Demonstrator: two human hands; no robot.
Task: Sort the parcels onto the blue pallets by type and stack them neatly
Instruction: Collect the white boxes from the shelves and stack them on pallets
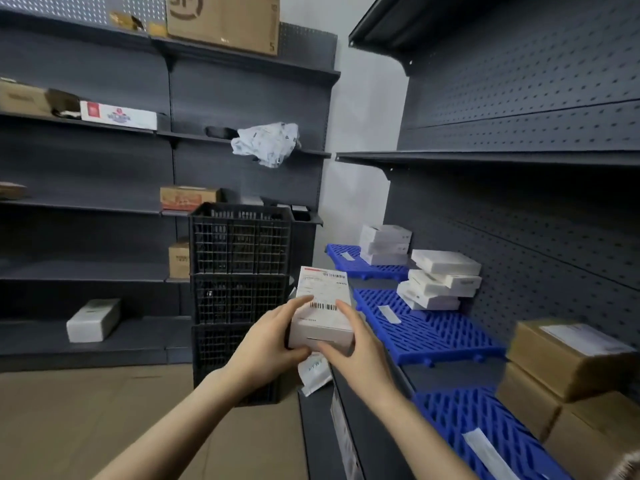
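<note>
Dark shelving (104,209) and stacked black crates (240,271) stand left, the left hand (266,337) and right hand (353,348) both grip a white labelled parcel (323,306) in mid-air — just left of the blue pallets (443,337) bearing white boxes (436,285) and brown cartons (561,358).

We could not read the print on the white box (323,292). At four o'clock the brown cartons (561,355) were blurred and cut by the edge; at twelve, the big carton (223,22) was cut.
</note>
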